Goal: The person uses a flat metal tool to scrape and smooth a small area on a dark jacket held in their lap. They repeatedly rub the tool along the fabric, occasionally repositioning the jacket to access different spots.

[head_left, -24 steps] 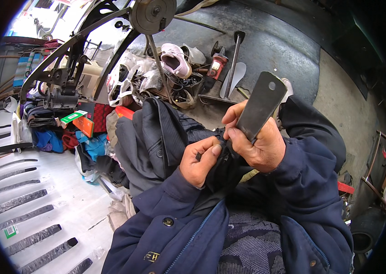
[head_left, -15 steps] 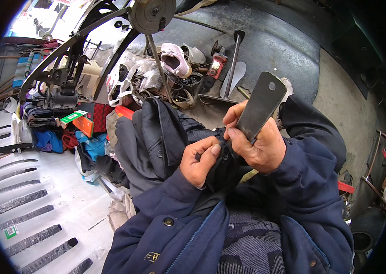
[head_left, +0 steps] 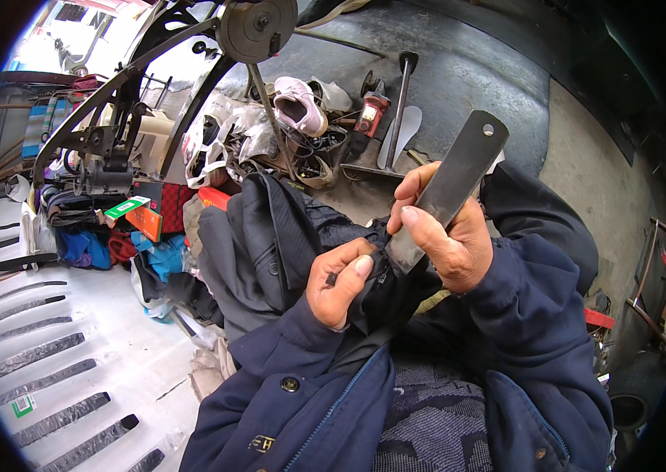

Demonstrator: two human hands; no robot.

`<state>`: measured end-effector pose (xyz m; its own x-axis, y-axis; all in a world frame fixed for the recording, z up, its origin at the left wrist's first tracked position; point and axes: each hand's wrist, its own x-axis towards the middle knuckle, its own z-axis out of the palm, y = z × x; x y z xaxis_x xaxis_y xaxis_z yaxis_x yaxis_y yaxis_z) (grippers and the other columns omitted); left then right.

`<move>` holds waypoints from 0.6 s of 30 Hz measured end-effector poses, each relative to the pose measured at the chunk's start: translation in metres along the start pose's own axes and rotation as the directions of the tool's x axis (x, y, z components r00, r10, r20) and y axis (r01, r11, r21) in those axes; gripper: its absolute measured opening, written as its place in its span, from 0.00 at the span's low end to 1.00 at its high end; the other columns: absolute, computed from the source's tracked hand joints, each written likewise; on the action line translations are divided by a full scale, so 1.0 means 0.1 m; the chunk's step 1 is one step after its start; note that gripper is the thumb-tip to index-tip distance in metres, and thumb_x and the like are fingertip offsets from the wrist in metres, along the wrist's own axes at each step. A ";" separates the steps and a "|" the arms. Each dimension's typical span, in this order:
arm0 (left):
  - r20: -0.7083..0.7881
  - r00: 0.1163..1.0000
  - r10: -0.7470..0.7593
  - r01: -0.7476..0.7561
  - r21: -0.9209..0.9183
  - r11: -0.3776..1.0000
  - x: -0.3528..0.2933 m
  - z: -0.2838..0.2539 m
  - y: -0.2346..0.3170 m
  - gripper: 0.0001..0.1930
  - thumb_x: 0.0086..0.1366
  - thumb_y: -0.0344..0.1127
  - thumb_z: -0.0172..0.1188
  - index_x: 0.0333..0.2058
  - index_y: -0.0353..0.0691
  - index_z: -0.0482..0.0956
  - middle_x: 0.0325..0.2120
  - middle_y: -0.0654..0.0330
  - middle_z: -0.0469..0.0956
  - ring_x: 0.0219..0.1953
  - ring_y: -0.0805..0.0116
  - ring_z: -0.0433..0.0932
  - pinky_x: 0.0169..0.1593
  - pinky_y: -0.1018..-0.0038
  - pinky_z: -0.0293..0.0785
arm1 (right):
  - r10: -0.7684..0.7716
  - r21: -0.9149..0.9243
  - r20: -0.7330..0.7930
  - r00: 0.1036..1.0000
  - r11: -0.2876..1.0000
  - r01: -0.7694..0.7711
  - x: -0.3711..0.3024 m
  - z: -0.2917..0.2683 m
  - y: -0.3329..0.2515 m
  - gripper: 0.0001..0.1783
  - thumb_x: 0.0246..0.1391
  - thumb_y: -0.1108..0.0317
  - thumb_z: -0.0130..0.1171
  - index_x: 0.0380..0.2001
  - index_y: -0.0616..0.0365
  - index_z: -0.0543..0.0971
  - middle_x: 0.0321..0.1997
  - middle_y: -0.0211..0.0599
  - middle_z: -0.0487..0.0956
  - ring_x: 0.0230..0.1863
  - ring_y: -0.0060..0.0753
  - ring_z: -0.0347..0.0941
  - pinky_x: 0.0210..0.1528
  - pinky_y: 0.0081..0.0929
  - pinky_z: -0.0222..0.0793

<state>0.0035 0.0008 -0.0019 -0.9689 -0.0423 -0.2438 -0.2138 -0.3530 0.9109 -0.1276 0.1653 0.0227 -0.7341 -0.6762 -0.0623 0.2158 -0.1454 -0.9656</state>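
My right hand (head_left: pixel 455 248) is closed round a flat, dark skiving knife (head_left: pixel 463 161) with a hole in its upper end. The blade slants down to the left, its worn, shinier lower edge against the black cloth (head_left: pixel 376 295) over my lap. Just left of it, my left hand (head_left: pixel 338 285) pinches a bit of that cloth between thumb and bent fingers. A small dark end pokes out below the thumb. To the left of my hands lies a bunched dark grey garment (head_left: pixel 231 236) with a button. The exact spot where the edge meets the cloth is partly hidden.
A black hand-cranked sewing machine (head_left: pixel 258 27) rises at the far left. Beyond my lap are a pale pink shoe (head_left: pixel 300 106), a red angle grinder (head_left: pixel 371 116) and a metal shoe stand (head_left: pixel 405 90). Several plastic-wrapped dark belts (head_left: pixel 34 355) lie on a white surface at left.
The knife has swung from tilted up and foreshortened to lying along the cloth, its lower edge now showing. My right fingers have shifted on it. The left hand keeps its pinch.
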 end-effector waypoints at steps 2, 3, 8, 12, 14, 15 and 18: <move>0.021 1.000 -0.005 0.005 -0.008 1.000 0.00 -0.01 0.02 0.14 0.74 0.41 0.52 0.36 0.36 0.76 0.26 0.75 0.67 0.29 0.86 0.59 0.35 0.83 0.55 | -0.010 0.012 0.005 1.000 1.000 0.010 0.00 0.00 0.01 0.13 0.65 0.70 0.53 0.50 0.61 0.70 0.38 0.34 0.78 0.42 0.24 0.74 0.50 0.25 0.68; 0.005 1.000 -0.022 0.022 0.009 1.000 0.00 -0.01 0.02 0.14 0.73 0.42 0.52 0.33 0.37 0.74 0.26 0.72 0.68 0.29 0.84 0.60 0.35 0.81 0.57 | -0.016 0.001 0.008 1.000 1.000 0.016 0.00 0.00 0.01 0.13 0.65 0.70 0.53 0.50 0.62 0.70 0.38 0.34 0.78 0.42 0.24 0.74 0.50 0.25 0.68; -0.022 0.998 -0.056 0.056 0.042 0.998 -0.01 0.02 0.04 0.17 0.72 0.46 0.52 0.29 0.38 0.70 0.27 0.68 0.70 0.30 0.81 0.64 0.36 0.79 0.60 | -0.053 -0.028 0.039 0.998 0.998 0.054 0.00 0.00 0.02 0.12 0.64 0.73 0.52 0.50 0.62 0.70 0.38 0.35 0.77 0.42 0.24 0.74 0.50 0.26 0.69; -0.020 0.996 -0.083 0.083 0.027 0.996 -0.01 0.01 0.03 0.15 0.73 0.43 0.52 0.32 0.37 0.73 0.26 0.72 0.68 0.29 0.83 0.62 0.35 0.81 0.58 | -0.109 -0.096 0.054 0.993 0.989 0.113 0.00 0.02 0.04 0.12 0.64 0.76 0.51 0.50 0.64 0.71 0.38 0.35 0.77 0.41 0.24 0.75 0.48 0.26 0.70; -0.003 0.999 -0.041 0.041 0.008 0.999 0.01 0.02 0.01 0.13 0.76 0.40 0.51 0.33 0.38 0.73 0.24 0.76 0.63 0.27 0.85 0.57 0.31 0.82 0.54 | -0.131 -0.128 0.037 0.991 0.983 0.134 0.00 0.04 0.04 0.12 0.63 0.77 0.52 0.49 0.64 0.71 0.38 0.35 0.77 0.41 0.24 0.75 0.47 0.25 0.71; -0.010 0.999 -0.043 0.043 0.026 0.999 0.01 0.02 0.00 0.13 0.76 0.39 0.51 0.32 0.38 0.73 0.24 0.76 0.62 0.27 0.85 0.56 0.31 0.82 0.54 | -0.145 -0.159 0.030 0.989 0.976 0.148 0.00 0.05 0.05 0.12 0.63 0.78 0.52 0.49 0.65 0.71 0.38 0.36 0.77 0.40 0.24 0.75 0.47 0.25 0.72; -0.007 1.000 -0.031 0.031 0.056 0.998 0.02 0.01 -0.01 0.13 0.76 0.39 0.51 0.31 0.39 0.72 0.24 0.76 0.62 0.27 0.86 0.56 0.31 0.82 0.54 | -0.179 -0.228 0.014 0.984 0.957 0.177 0.00 0.07 0.04 0.12 0.62 0.79 0.52 0.49 0.65 0.72 0.39 0.36 0.76 0.39 0.24 0.76 0.45 0.25 0.72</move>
<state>0.0018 0.0020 -0.0024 -0.9610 -0.0379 -0.2738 -0.2502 -0.3012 0.9201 -0.1220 0.1593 0.0205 -0.7517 -0.6494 0.1151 -0.0702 -0.0947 -0.9930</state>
